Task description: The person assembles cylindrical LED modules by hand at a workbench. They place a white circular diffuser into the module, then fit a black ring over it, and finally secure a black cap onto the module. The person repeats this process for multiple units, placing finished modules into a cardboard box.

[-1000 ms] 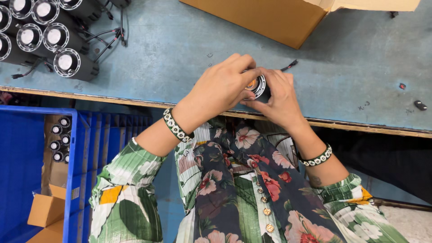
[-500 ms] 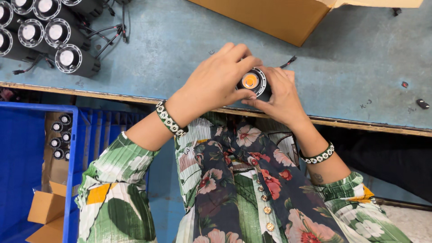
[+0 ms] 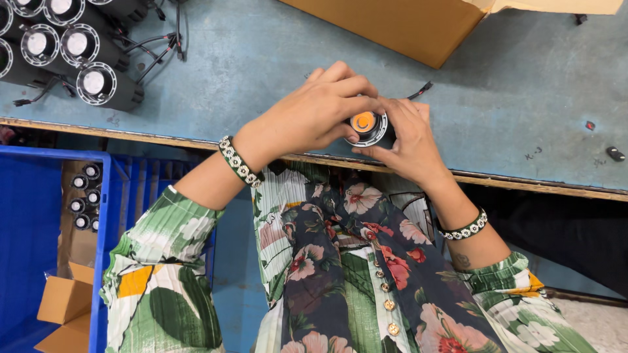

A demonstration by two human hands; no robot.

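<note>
- A blue-grey table [image 3: 261,59] with a worn wooden front edge.
- Black cylindrical lamps [image 3: 98,85] with wires, clustered at its far-left corner.
- A cardboard box [image 3: 392,26] at the far edge.
- A blue crate [image 3: 33,216] below, beside what look like more lamps [image 3: 85,196].

Both hands [image 3: 366,124] around black cylindrical lamp [image 3: 369,124]

1 head-worn camera is looking steeply down over the person's chest at the near edge of the blue desk [image 3: 261,72]. It is sitting close, so both forearms are filling the middle. The left edge is taking in a blue crate [image 3: 26,216] below desk level; the top is cutting a cardboard box [image 3: 392,26].
</note>
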